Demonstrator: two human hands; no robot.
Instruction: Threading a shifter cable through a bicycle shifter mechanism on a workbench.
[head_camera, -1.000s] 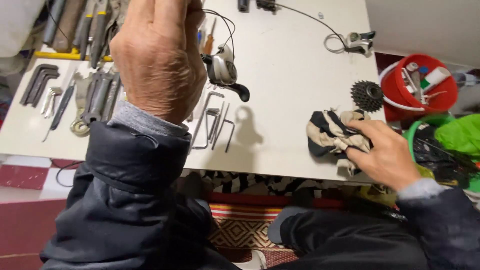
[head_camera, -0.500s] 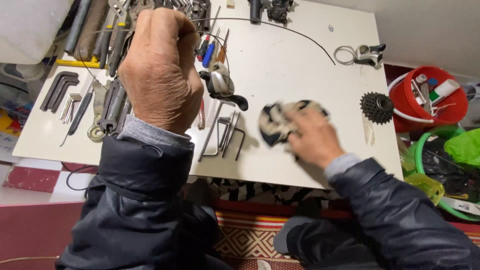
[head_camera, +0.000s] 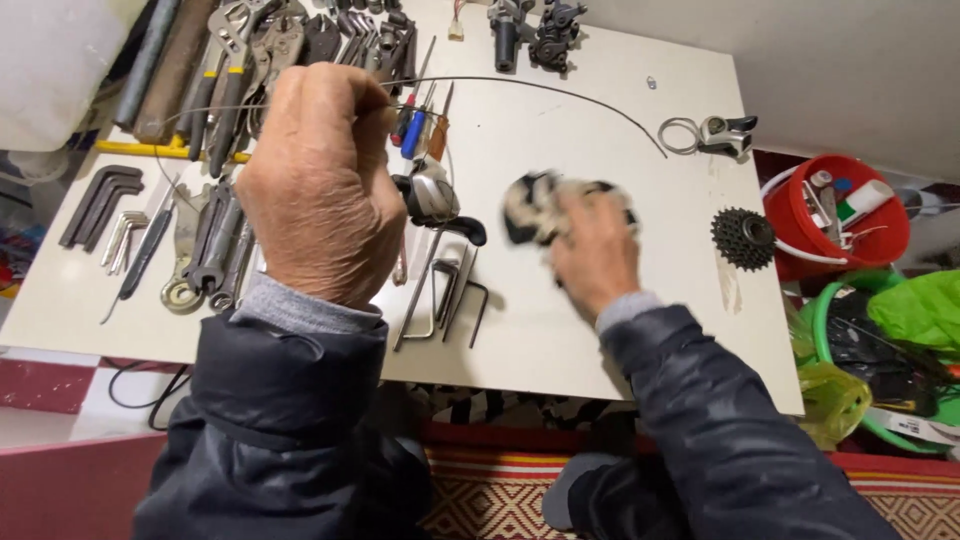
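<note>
Pinching a thin dark cable (head_camera: 560, 92), the left hand (head_camera: 320, 190) is hovering raised above the desk (head_camera: 600, 330), its fingers (head_camera: 375, 110) closed tight on the cable's near end. From those fingers the cable is arcing away to the right across the white top, ending just short of a shifter with a wire ring (head_camera: 712, 133). Just below the left fingers a silver and black shift lever (head_camera: 435, 200) is lying on the desk, with red, blue and orange screwdrivers (head_camera: 420, 125) right behind it. Over on the other side, the right hand (head_camera: 595, 250) is pressing down on a black and white rag (head_camera: 535, 205), fingers curled around the cloth and gripping it; the rag is blurred, bunched up ahead of the knuckles. Between the two hands, nearer the person, a few bent hex keys (head_camera: 445, 295) are lying side by side. Out past the right hand a black sprocket cluster (head_camera: 742, 238) is sitting near the desk edge, and beyond that a red bucket (head_camera: 835, 225) of small parts is standing off the desk. Left of the left hand, spanners (head_camera: 205, 250) and more dark hex keys (head_camera: 100, 200) are lined up, and pliers (head_camera: 240, 60) are lying at the far edge.
</note>
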